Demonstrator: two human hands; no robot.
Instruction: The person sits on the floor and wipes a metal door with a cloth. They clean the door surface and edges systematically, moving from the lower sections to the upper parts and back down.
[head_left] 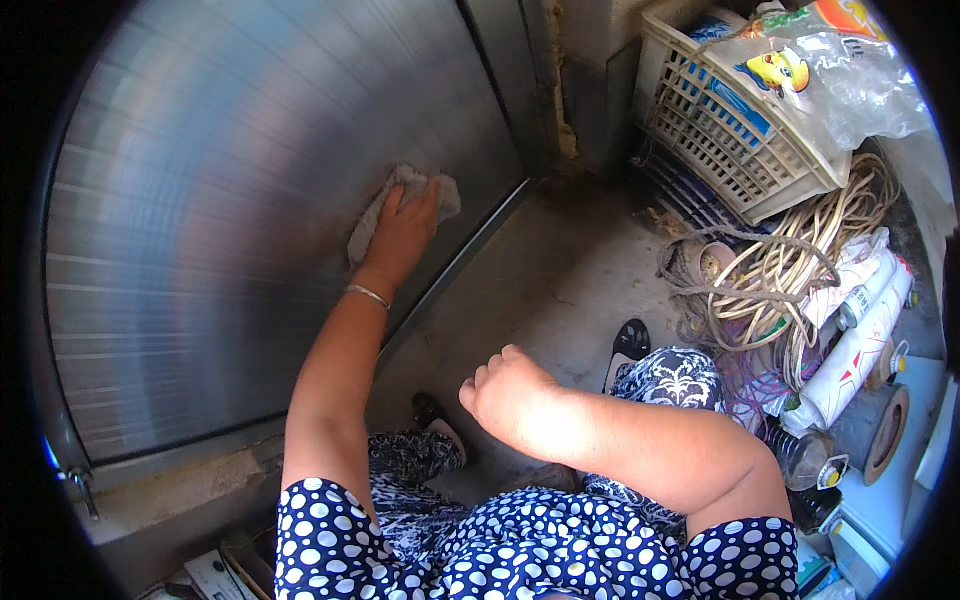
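Observation:
A large silvery metal door panel [200, 260] with fine ribs fills the left side and reflects blurred colours. My left hand [402, 232] presses a pale grey-white cloth [449, 198] against its surface, near the panel's right part. The fingers spread over the cloth, which bunches out around them. A thin bangle [368, 294] circles my left wrist. My right hand [512, 395] is curled into a loose fist in front of my body, touching nothing. I see no object in it, though its palm side is hidden.
On the right stands a cream plastic crate [740, 160] holding plastic bags. Coiled cable [790, 265], a white tube [850, 350] and a clear plastic bottle [800, 455] lie beside it. A metal latch [83, 490] projects at lower left. My black shoes [632, 340] are on the concrete floor [530, 280].

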